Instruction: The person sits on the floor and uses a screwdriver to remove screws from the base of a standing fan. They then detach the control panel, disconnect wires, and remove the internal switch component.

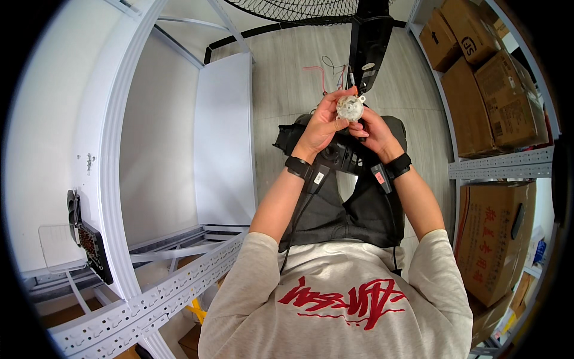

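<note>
In front of me, over my lap, is a round, whitish, see-through part (349, 108) with small ears on its rim and what look like gears inside. My left hand (320, 127) is closed on its left side, thumb at the lower edge. From the right, my right hand (375, 133) reaches it with curled fingers that seem to grip its lower right side. A short dark piece shows below those fingers; I cannot make out what it is. Loose red and dark wires (323, 74) spread just beyond my hands. Black plastic housing (336, 157) rests between my legs.
A black fan stand (368, 51) rises just ahead, below a wire fan grille (293, 11). White metal shelving (224, 137) stands at my left. On the right, a rack (502, 170) holds several cardboard boxes (508, 99). Black bands (399, 165) circle both my wrists.
</note>
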Available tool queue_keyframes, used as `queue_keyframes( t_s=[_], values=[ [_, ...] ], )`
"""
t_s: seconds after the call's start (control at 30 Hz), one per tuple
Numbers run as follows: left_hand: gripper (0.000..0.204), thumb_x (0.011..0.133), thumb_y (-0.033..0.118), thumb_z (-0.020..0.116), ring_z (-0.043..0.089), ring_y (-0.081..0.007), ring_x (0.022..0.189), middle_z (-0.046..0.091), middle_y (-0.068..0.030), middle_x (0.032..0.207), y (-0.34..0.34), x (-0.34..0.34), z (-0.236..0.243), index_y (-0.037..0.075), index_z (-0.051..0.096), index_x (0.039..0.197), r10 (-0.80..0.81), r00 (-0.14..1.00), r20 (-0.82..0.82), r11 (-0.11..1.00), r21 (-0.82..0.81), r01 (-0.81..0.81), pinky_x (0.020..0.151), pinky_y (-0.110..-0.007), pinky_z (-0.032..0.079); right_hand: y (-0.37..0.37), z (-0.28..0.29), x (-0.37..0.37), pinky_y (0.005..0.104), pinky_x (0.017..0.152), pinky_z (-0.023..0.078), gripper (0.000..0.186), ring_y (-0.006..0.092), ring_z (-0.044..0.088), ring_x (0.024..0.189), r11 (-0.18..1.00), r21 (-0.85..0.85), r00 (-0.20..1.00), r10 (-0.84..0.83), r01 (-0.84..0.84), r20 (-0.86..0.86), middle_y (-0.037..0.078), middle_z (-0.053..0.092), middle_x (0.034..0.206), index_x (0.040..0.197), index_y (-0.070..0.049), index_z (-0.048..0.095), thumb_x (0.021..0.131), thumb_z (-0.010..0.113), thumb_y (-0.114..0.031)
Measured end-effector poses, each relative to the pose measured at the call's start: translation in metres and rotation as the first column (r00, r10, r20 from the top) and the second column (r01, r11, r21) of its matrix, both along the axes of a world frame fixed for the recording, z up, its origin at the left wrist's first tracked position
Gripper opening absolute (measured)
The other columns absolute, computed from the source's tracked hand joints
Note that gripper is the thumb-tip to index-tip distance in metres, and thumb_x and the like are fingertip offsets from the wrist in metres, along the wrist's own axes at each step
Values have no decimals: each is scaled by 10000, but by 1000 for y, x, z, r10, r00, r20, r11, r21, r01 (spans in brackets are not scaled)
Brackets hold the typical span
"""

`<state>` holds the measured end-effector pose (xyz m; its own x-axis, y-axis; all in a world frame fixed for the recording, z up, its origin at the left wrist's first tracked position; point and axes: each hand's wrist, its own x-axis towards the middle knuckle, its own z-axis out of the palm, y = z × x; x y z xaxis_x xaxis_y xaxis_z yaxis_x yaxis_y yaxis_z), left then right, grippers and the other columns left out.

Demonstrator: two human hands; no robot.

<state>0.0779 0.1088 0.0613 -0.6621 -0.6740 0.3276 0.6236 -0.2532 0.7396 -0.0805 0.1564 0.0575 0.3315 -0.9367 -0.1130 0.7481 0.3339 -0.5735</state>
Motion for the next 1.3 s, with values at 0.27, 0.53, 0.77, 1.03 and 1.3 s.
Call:
queue_keyframes(
  t_s=[0.27, 0.53, 0.77, 1.03, 1.3],
  values=[
    [611, 830, 40, 697, 440, -240, 1296, 398, -121, 1457, 1, 4, -4, 140, 425, 1368, -90, 996, 19, 994, 70, 89, 1077, -396, 386, 0, 0, -4, 148, 345, 263, 202, 20, 389, 498, 985, 144, 990, 79, -95, 115, -11, 476, 688, 918, -46, 539, 993, 428, -197],
    [591, 837, 104, 711, 452, -212, 1269, 432, -93, 1429, 0, 5, -5, 107, 429, 1356, -8, 998, 65, 1000, -10, 8, 1067, -370, 388, 2, -3, -5, 145, 377, 280, 167, 29, 397, 545, 989, 111, 996, 92, -93, 18, -10, 486, 739, 957, -55, 534, 995, 457, -198],
    [570, 832, 14, 678, 448, -217, 1269, 461, -134, 1397, 1, 3, -4, 70, 430, 1342, 131, 989, 64, 982, 127, -138, 1034, -371, 404, 5, -13, 4, 167, 442, 310, 163, 47, 417, 627, 998, 31, 989, -63, 60, 133, -11, 494, 835, 1122, -66, 516, 997, 453, -149],
    [564, 816, -20, 681, 561, -196, 1122, 563, -134, 1244, 6, 7, 16, -3, 450, 1330, 187, 936, 298, 980, 16, -201, 962, -336, 460, 4, -14, 8, 182, 457, 313, 171, 53, 418, 622, 990, 33, 990, -139, 138, 28, -7, 506, 834, 1129, -62, 518, 991, 444, -128],
    [550, 802, -69, 669, 570, -193, 1109, 598, -122, 1198, 3, 16, 16, -41, 486, 1319, 171, 936, 308, 984, -7, -178, 964, -326, 467, 4, -8, 3, 185, 429, 314, 132, 59, 410, 575, 998, 40, 996, -53, 50, 67, 7, 494, 757, 1010, -35, 536, 978, 446, -127]
  ],
)
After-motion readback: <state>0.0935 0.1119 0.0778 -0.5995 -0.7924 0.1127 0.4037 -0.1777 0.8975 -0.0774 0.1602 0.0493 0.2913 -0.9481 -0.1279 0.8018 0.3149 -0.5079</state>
